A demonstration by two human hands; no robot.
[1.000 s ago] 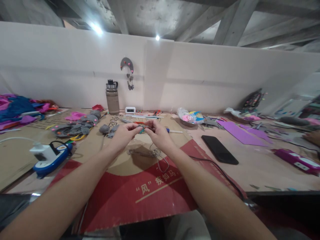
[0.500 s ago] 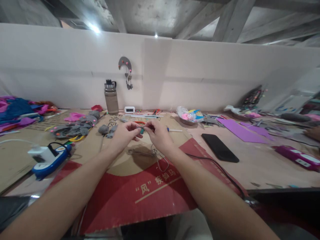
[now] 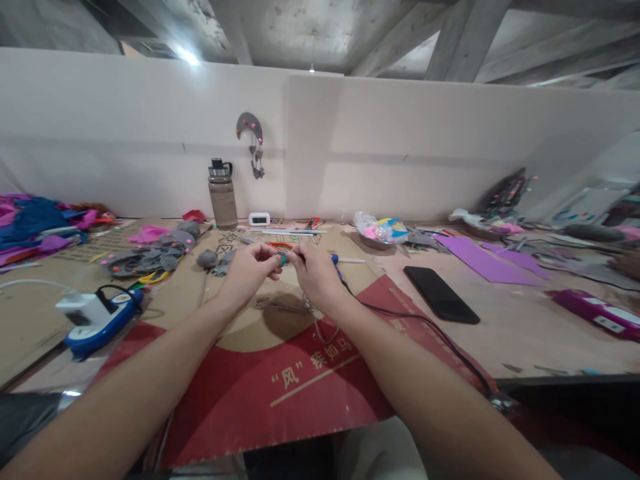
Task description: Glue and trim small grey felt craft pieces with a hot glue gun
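Observation:
My left hand (image 3: pixel 253 267) is closed in a pinch at mid-table, but what its fingertips hold is too small to make out. My right hand (image 3: pixel 315 270) is wrapped round a blue glue gun (image 3: pixel 335 258), mostly hidden by the hand. A white glue stick (image 3: pixel 353 261) sticks out at the gun's back, and a dark cable (image 3: pixel 415 315) runs from it. Between the hands shows a small teal tip (image 3: pixel 283 259), close to my left fingertips. Grey string (image 3: pixel 283 305) lies loosely below the hands on the red and brown cardboard (image 3: pixel 225 393).
Grey felt pieces (image 3: pixel 150 257) and yellow-handled scissors (image 3: pixel 154 277) lie left, near a blue power strip (image 3: pixel 103 330). A water bottle (image 3: pixel 223 197) stands at the back. A black phone (image 3: pixel 440 295), purple sheets (image 3: pixel 483 260) and a bowl (image 3: pixel 376 241) are to the right.
The glue gun's cable has swung up and left, and more of the blue body shows behind my right hand. My right fingers have shifted their hold; my left hand has barely moved.

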